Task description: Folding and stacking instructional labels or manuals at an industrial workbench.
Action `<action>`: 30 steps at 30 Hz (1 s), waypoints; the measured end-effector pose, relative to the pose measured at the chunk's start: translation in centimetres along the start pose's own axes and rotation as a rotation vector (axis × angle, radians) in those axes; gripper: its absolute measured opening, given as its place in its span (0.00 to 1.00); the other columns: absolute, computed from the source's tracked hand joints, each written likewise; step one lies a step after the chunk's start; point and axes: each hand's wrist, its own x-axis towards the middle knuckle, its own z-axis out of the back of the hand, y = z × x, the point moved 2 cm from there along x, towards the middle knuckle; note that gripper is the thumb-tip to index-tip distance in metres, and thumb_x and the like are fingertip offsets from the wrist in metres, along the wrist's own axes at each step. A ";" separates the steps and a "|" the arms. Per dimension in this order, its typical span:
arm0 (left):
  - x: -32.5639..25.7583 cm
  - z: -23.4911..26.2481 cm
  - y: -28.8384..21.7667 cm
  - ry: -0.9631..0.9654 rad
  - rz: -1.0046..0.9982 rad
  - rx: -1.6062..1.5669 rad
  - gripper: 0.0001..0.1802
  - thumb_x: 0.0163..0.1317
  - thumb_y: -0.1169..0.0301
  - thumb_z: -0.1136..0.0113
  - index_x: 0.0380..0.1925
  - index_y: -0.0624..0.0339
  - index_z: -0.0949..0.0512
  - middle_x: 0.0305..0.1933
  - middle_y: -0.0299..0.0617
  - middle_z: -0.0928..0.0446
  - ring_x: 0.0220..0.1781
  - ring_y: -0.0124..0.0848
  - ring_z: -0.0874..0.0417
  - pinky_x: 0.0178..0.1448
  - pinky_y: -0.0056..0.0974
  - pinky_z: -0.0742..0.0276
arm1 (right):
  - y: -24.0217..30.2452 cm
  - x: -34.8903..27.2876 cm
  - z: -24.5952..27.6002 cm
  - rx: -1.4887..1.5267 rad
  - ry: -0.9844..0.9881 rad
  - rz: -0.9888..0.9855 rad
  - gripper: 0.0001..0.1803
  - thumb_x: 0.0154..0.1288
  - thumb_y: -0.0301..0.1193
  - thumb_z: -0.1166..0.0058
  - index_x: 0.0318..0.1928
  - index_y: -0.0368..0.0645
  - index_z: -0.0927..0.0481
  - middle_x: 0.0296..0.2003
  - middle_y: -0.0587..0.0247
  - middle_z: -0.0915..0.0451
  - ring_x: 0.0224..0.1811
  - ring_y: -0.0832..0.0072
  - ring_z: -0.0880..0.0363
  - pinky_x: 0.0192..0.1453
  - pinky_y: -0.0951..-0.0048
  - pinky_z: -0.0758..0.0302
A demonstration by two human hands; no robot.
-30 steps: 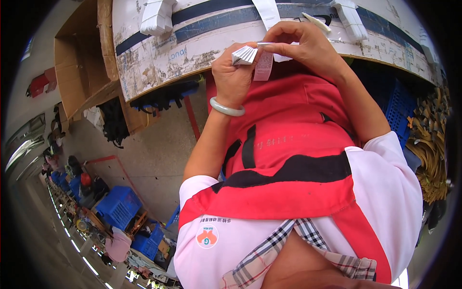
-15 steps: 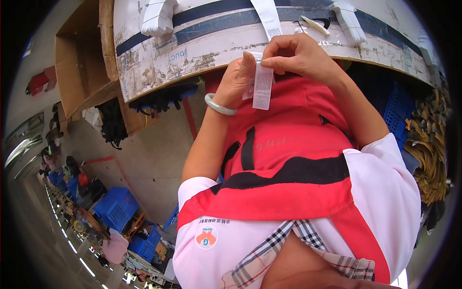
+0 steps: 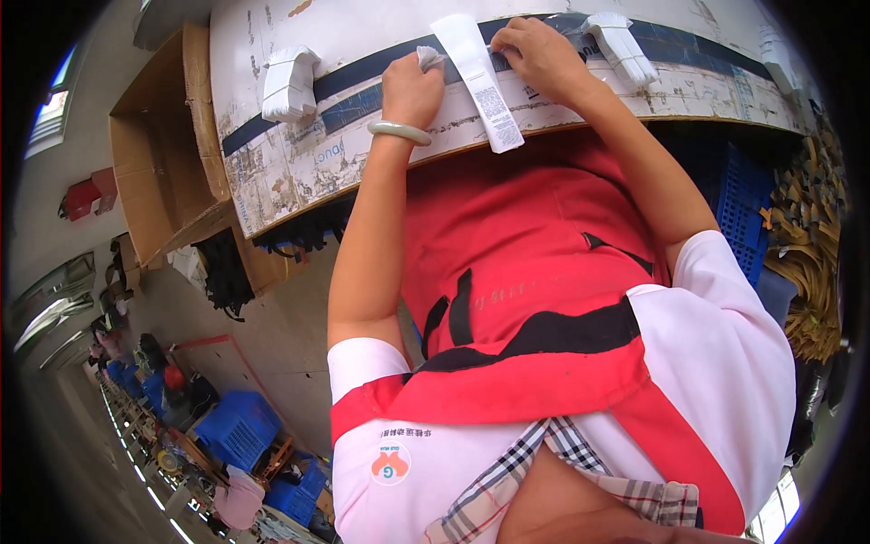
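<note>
My left hand point(image 3: 412, 88) is closed around a small bunch of white labels point(image 3: 430, 59), whose folded ends show above the fingers. My right hand point(image 3: 544, 62) is over the table with thumb and fingers bent together; a pale tip shows at the fingertips, but I cannot make out what it belongs to. Between the hands lies a stack of long white printed labels point(image 3: 478, 83), its near end reaching over the table's front edge.
The worn table point(image 3: 299, 168) has dark tape across it. Bundles of white labels point(image 3: 289, 83) stand at left and right point(image 3: 622, 47). An open cardboard box point(image 3: 172, 145) is beyond the left end. Blue crates point(image 3: 745, 218) and brown strips point(image 3: 811, 272) are at right.
Both hands moved from near my apron up over the table and apart. The left still holds labels; the right has let go of them. The pale pointed tool no longer shows on the table.
</note>
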 end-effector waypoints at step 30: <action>-9.5 -0.6 -2.4 0.197 0.236 -0.567 0.09 0.67 0.74 0.46 0.41 0.62 0.17 0.24 0.41 0.21 0.24 0.31 0.21 0.31 0.36 0.26 | 3.6 -2.7 1.6 0.144 -0.218 0.118 0.11 0.66 0.35 0.40 0.48 0.52 0.15 0.42 0.62 0.22 0.46 0.64 0.22 0.48 0.66 0.23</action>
